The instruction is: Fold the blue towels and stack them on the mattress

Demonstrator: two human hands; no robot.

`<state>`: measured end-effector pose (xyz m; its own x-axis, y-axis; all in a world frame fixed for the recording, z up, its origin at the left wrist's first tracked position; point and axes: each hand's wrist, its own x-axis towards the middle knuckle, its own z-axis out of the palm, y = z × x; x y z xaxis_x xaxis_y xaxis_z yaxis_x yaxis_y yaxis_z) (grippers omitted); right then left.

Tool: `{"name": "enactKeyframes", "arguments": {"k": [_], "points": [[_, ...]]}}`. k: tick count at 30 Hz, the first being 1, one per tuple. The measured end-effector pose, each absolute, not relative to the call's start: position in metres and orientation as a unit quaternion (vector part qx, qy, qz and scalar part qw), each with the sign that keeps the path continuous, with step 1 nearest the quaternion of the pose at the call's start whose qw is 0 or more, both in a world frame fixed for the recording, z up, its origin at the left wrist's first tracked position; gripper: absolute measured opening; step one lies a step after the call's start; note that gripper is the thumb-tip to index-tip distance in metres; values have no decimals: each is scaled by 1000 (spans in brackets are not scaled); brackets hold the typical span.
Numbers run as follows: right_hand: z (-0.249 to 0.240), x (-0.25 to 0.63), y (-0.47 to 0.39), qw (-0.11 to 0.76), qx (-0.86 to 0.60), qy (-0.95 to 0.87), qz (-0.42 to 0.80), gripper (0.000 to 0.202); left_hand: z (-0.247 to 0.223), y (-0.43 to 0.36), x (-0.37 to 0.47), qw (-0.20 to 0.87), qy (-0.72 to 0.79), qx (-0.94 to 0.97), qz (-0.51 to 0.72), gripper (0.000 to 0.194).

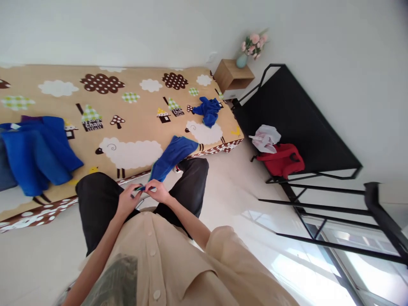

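Observation:
A long blue garment (174, 155) runs from the bed's front edge down toward my lap. My left hand (129, 199) and my right hand (157, 192) pinch its near end side by side, just above my lap, where a green edge shows. Farther back on the right of the bed lies a crumpled blue garment (208, 111). Several blue clothes (38, 148) lie spread at the left of the bed, with a purple piece partly under them and a grey one at the far left.
The bed (143, 117) has a tan patterned cover. A wooden nightstand (229, 72) holds a vase of pink flowers (242, 60). On the right, a black frame (296, 114) bears a red bag (283, 160) and a white plastic bag (267, 138). Black rails (318, 208) stand nearer.

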<state>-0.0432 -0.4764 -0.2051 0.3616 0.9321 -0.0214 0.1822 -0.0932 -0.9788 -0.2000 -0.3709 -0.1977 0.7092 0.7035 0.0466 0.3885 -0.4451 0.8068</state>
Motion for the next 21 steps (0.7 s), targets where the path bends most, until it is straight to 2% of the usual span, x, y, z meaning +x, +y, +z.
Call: {"name": "enactKeyframes", "arguments": {"k": [5,9,14,17,21], "points": [[-202,-39,-479,436,-689,-490,308,9,-191,-376,-214,389,361,827,186,30],[-199,-39,-479,333,-673,-596,283,14,-179,-382,-227,359,341,851,172,20],[-204,-42,-475,223,-655,-676,253,17,-170,-377,-245,289,347,862,228,22],[-210,-42,-473,235,-671,-669,216,15,-164,-375,-249,247,361,853,285,21],[-221,-40,-468,307,-712,-591,222,15,-155,-379,-247,231,323,857,327,22]]}}
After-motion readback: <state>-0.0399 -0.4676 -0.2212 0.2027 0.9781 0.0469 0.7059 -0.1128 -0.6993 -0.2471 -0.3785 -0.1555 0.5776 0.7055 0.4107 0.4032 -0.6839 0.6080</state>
